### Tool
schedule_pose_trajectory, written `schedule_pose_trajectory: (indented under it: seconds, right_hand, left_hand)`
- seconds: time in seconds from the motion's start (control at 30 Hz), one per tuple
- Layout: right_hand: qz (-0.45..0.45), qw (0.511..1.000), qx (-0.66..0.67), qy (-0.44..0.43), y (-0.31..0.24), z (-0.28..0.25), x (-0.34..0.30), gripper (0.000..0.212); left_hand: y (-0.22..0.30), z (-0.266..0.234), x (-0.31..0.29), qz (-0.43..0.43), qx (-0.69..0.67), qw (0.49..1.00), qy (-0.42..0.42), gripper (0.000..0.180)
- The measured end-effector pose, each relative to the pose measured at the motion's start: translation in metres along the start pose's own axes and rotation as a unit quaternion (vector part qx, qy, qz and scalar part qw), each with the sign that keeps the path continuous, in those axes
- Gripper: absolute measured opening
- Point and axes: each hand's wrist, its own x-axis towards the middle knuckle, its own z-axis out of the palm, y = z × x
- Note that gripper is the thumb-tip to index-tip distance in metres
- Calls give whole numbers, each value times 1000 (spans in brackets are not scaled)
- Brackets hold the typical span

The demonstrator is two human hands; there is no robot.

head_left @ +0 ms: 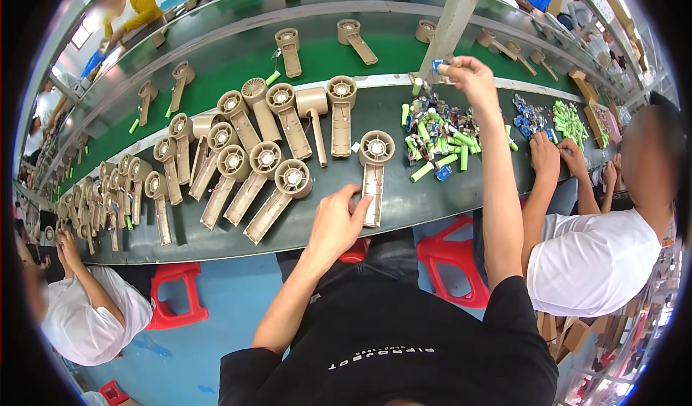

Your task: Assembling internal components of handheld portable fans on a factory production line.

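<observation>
In front of me on the dark worktop lies a beige handheld fan housing, its round grille away from me and its hollow handle toward me. My left hand is closed at the left edge of that handle, thumb over it. Raised at the right, beside the metal post, my right hand pinches a small blue circuit board. Beneath that arm is a pile of green battery cells with wires and small boards attached. Another loose blue board rests at the pile's near edge.
Many beige fan housings crowd the worktop to my left. Beyond runs a green conveyor belt carrying more. A metal post rises near my right hand. A co-worker sits close on my right, another on my left. Red stools stand below.
</observation>
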Motion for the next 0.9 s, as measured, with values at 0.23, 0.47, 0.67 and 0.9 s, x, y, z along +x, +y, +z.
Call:
schedule_pose_trajectory:
  seconds: [0.23, 0.47, 0.67, 0.9]
  right_hand:
    - [-179, 946, -262, 64, -36, 0, -38, 21]
    - [-123, 981, 137, -56, -23, -16, -50, 21]
    - [-132, 976, 163, -66, -40, -14, -89, 25]
    - [-165, 982, 29, -88, -43, 17, -129, 21]
  left_hand:
    - [31, -27, 20, 85, 36, 988, 121, 24]
    - [43, -34, 32, 102, 20, 988, 115, 20]
    - [62, -23, 56, 269, 1, 945, 187, 22]
    - [81, 9, 97, 359, -48, 925, 117, 47]
